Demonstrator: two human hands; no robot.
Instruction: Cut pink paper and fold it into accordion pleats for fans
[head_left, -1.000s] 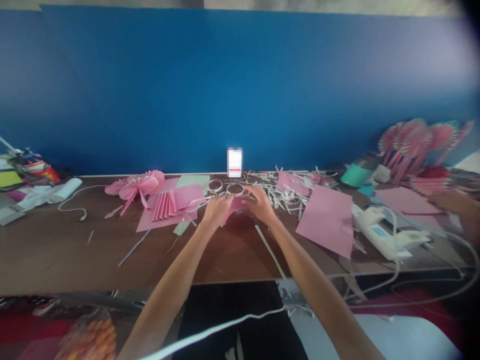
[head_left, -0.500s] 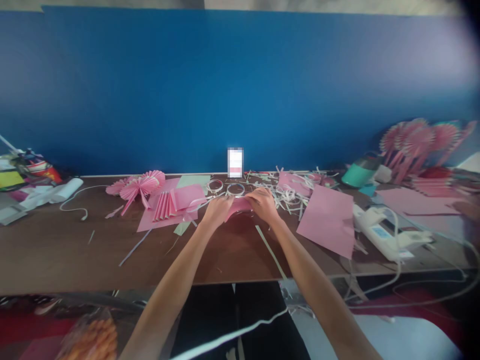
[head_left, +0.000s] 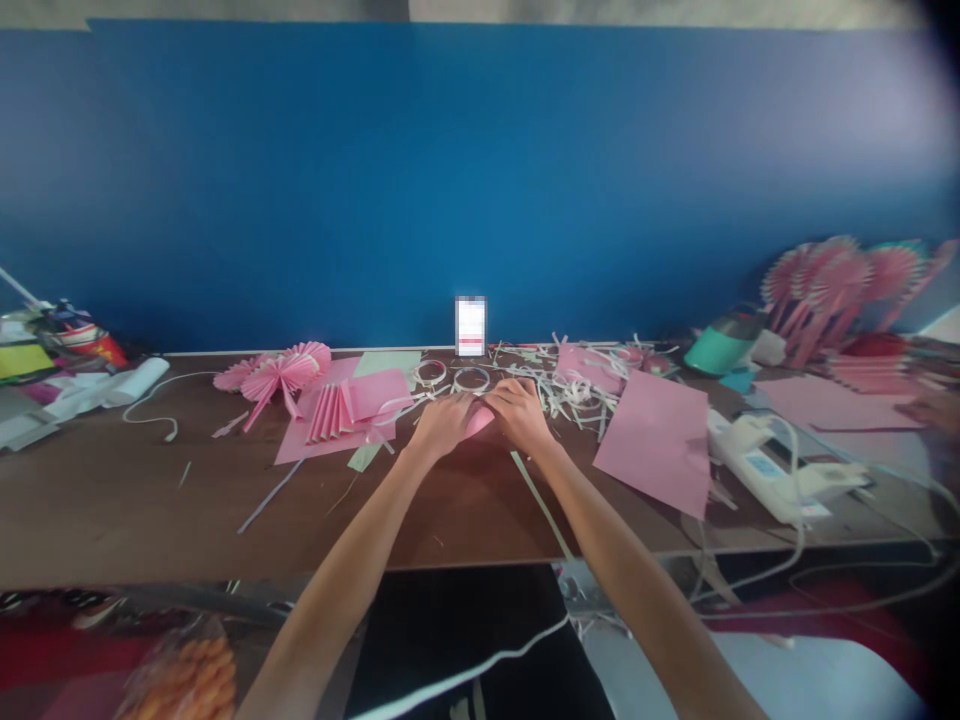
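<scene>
Both my left hand and my right hand are closed on a piece of pink paper over the middle of the table. The hands lie close together, and most of the paper is hidden under the fingers. Just behind them are two rolls of tape, one tape roll at the fingertips and another tape roll to its left. Left of my left hand, a pleated pink paper rests on flat pink sheets. White paper strips are heaped right of my right hand.
A phone leans on the blue wall. Pink paper fans lie left, and more stand far right behind a green cup-like object. A pink sheet and a white power strip with cables lie right. Another person's hand shows at the right edge.
My hands have drawn closer together on the pink paper, and less of it shows between them. The surrounding objects have stayed in place.
</scene>
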